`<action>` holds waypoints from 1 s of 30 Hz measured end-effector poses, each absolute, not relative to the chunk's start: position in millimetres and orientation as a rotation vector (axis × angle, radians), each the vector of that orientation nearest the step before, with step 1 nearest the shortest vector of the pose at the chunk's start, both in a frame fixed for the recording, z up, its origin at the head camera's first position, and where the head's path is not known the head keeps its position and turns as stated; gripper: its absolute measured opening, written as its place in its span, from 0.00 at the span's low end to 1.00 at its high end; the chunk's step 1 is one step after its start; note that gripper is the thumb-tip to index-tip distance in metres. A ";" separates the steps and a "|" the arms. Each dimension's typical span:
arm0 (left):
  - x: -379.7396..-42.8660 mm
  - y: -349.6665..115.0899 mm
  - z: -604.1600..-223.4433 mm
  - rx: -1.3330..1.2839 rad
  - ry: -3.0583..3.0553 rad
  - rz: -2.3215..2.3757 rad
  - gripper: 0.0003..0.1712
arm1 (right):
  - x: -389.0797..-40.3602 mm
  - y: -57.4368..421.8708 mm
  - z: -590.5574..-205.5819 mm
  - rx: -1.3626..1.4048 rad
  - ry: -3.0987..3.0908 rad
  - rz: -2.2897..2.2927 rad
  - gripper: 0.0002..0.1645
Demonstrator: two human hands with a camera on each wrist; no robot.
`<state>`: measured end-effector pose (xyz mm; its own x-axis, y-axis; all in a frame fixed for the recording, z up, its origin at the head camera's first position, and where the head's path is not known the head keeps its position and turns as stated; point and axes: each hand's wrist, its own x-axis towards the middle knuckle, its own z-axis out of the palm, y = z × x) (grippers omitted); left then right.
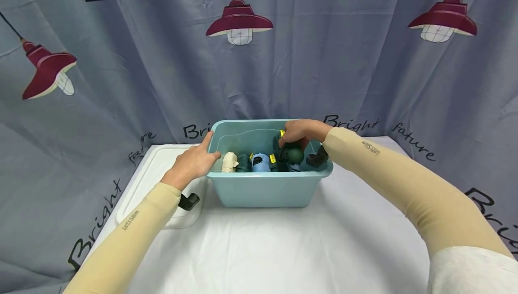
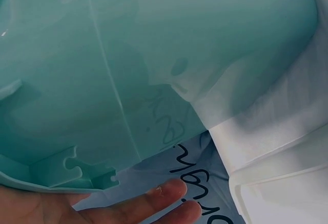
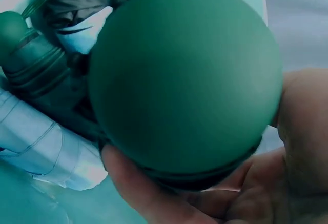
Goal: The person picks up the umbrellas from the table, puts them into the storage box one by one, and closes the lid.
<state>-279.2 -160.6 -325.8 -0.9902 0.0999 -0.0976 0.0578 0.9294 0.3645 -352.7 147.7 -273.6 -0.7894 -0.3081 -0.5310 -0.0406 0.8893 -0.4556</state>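
My right hand (image 1: 304, 131) reaches into the light teal plastic bin (image 1: 263, 190) on its right side. It grips a dark green folded umbrella (image 3: 184, 80) with a round ball-shaped handle end, the thumb on one side and the fingers on the other. My left hand (image 1: 193, 162) rests at the bin's left rim; in the left wrist view its fingers (image 2: 138, 206) lie straight along the outside, under the edge. Inside the bin stand other folded umbrellas: a cream one (image 1: 229, 162), a dark green one (image 1: 244, 163) and a light blue one (image 1: 261, 163).
The white lid (image 1: 162, 159) lies flat on the table to the left of the bin, partly under the left forearm. A white cloth covers the table (image 1: 283, 249). A grey-blue curtain (image 1: 170, 69) printed with lamps hangs behind and at the sides.
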 end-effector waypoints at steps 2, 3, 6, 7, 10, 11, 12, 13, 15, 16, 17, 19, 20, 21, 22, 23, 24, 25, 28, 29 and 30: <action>-278.7 -159.4 -325.8 0.123 2.972 0.557 0.47 | -355.0 147.0 -275.2 -0.253 2.422 -0.529 0.12; -278.4 -158.9 -325.8 0.123 2.970 0.556 0.47 | -355.6 146.6 -275.9 -0.254 2.417 -0.510 0.12; -277.8 -157.3 -325.1 0.124 2.973 0.553 0.47 | -356.9 144.2 -278.8 -0.260 2.402 -0.476 0.14; -277.7 -156.9 -324.8 0.125 2.975 0.553 0.47 | -357.3 143.2 -279.6 -0.260 2.397 -0.474 0.15; -278.0 -156.7 -323.8 0.123 2.981 0.547 0.47 | -359.3 140.0 -282.5 -0.262 2.377 -0.458 0.18; -278.1 -156.9 -323.5 0.120 2.979 0.545 0.47 | -360.1 138.9 -283.3 -0.264 2.368 -0.450 0.18; -278.0 -157.2 -323.1 0.117 2.980 0.540 0.47 | -361.2 137.8 -283.9 -0.263 2.364 -0.440 0.18; -277.9 -157.8 -322.7 0.116 2.978 0.538 0.47 | -362.1 136.6 -284.4 -0.272 2.359 -0.431 0.18; -277.7 -158.8 -322.0 0.105 2.980 0.535 0.47 | -363.7 134.4 -284.6 -0.287 2.355 -0.415 0.17; -277.7 -159.5 -321.8 0.099 2.982 0.533 0.47 | -364.2 133.4 -284.7 -0.291 2.353 -0.413 0.16; -277.6 -160.1 -321.5 0.094 2.982 0.533 0.47 | -364.7 132.6 -284.7 -0.296 2.351 -0.410 0.15; -277.7 -161.1 -321.4 0.089 2.979 0.534 0.47 | -365.4 131.8 -285.3 -0.303 2.340 -0.395 0.13; -277.9 -161.3 -321.6 0.085 2.977 0.533 0.47 | -365.6 131.9 -285.6 -0.299 2.326 -0.394 0.12; -278.0 -161.3 -321.6 0.086 2.971 0.532 0.47 | -365.9 132.3 -286.6 -0.299 2.309 -0.398 0.12; -278.2 -161.2 -321.7 0.089 2.965 0.533 0.47 | -366.2 132.8 -287.4 -0.297 2.293 -0.400 0.12; -278.4 -161.0 -321.8 0.092 2.962 0.532 0.47 | -366.7 133.6 -288.4 -0.296 2.277 -0.403 0.14; -278.6 -160.7 -321.8 0.094 2.960 0.531 0.47 | -367.0 134.3 -289.1 -0.292 2.264 -0.409 0.15; -278.7 -160.4 -321.7 0.095 2.961 0.528 0.47 | -367.4 135.0 -289.9 -0.287 2.248 -0.424 0.17; -279.3 -160.0 -321.5 0.097 2.966 0.528 0.47 | -368.5 136.2 -291.5 -0.289 2.226 -0.430 0.22; -279.5 -160.0 -321.7 0.094 2.971 0.526 0.47 | -368.7 136.1 -292.1 -0.289 2.217 -0.430 0.23; -279.5 -160.2 -321.8 0.091 2.972 0.528 0.47 | -368.7 135.8 -292.5 -0.289 2.211 -0.427 0.22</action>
<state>-279.5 -160.2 -321.8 -0.9908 0.0805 -0.1088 0.0381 0.9372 0.3467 -368.7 135.8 -292.5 -0.6170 -0.3478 -0.7059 -0.0598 0.9152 -0.3986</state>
